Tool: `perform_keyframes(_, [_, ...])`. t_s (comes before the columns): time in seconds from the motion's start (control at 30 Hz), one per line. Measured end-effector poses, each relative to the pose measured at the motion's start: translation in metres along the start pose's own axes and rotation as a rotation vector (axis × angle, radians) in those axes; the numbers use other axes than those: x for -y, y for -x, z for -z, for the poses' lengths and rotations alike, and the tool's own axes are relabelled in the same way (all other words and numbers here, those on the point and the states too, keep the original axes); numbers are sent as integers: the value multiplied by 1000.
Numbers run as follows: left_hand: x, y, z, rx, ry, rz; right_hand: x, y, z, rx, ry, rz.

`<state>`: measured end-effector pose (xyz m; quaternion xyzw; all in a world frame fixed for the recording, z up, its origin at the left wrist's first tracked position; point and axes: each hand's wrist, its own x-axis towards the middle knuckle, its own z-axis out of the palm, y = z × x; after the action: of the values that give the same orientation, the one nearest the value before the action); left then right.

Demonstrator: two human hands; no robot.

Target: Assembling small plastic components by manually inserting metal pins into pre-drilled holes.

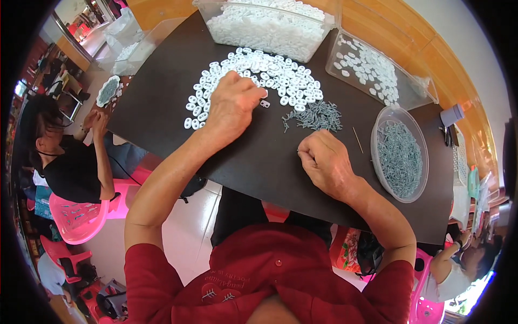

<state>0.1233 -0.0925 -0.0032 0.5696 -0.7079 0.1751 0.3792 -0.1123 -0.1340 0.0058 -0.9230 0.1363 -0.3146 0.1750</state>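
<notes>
My left hand (pixel 233 105) reaches over the near edge of a spread of white oval two-holed plastic pieces (pixel 299 86). Its thumb and fingers are pinched together, and a bit of white piece shows at their tips. Just below those fingertips a single two-holed piece (pixel 264 104) lies on the dark table. My right hand (pixel 326 162) rests near the table's front, in front of a loose heap of small grey screw-like pins (pixel 322 115). Its fingers are curled with thumb and forefinger together; whatever they pinch is too small to make out.
A clear bin (pixel 318 51) of white pieces stands at the back, beside a shallower clear tray (pixel 345 67). At right are a thin stick (pixel 358 140), an oval tub (pixel 376 156) of grey pins and a grey-purple cup (pixel 452 115). Another person (pixel 73 162) sits left.
</notes>
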Motion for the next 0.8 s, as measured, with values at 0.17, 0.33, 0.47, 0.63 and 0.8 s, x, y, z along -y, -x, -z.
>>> perform_keyframes(0.17, [-2,-1,-12,41,-125,-131,9,-3,2,4,-2,15])
perform_keyframes(0.33, [0,-2,-15,187,-289,-295,18,-2,5,1,9,-10])
perform_keyframes(0.47, [-4,-10,-10,228,-211,-283,14,3,6,26,19,-14])
perform_keyframes(0.63, [-2,-10,-14,303,-67,-142,13,7,5,-5,-82,-39])
perform_keyframes(0.8, [1,-7,-17,344,-69,-85,13,10,5,-12,-84,-53])
